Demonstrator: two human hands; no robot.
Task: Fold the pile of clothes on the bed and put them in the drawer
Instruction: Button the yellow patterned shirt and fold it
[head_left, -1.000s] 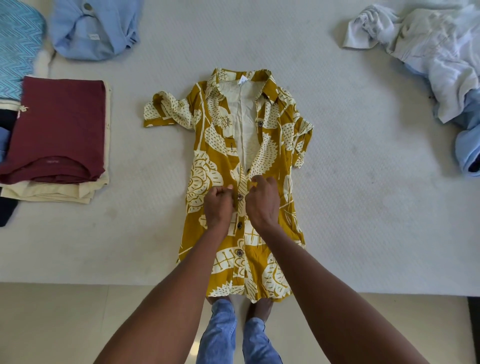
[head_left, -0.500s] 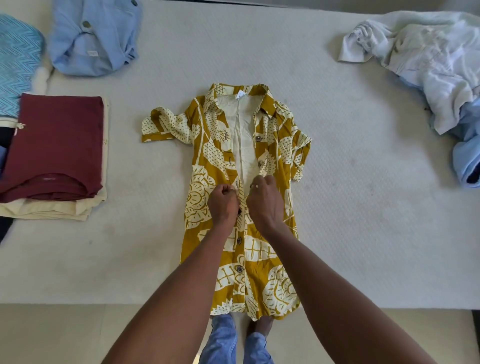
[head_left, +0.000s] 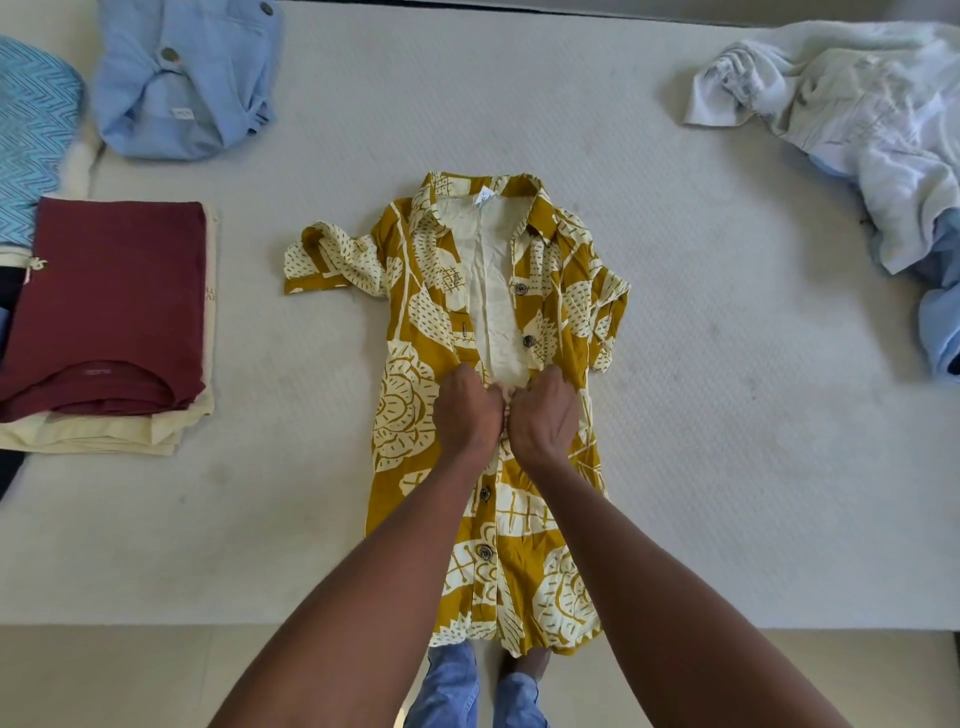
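Where the bed (head_left: 675, 415) fills the frame, seen from above, left to right: a chevron-patterned blue cloth (head_left: 31, 140) at the upper left edge; a light blue shirt (head_left: 182, 83) crumpled at the upper left; a maroon garment (head_left: 114, 301) folded on top of a cream garment (head_left: 130, 434) at centre left. At centre, a mustard leaf-print dress (head_left: 415, 415) laid flat, collar toward the top, lower buttons fastened, neck open. Left hand (head_left: 467, 410) and right hand (head_left: 545, 410) side by side at the waist, fingers curled, pinching the two front edges of the dress. At the upper right, a heap of white and pale blue clothes (head_left: 857, 130), unfolded.
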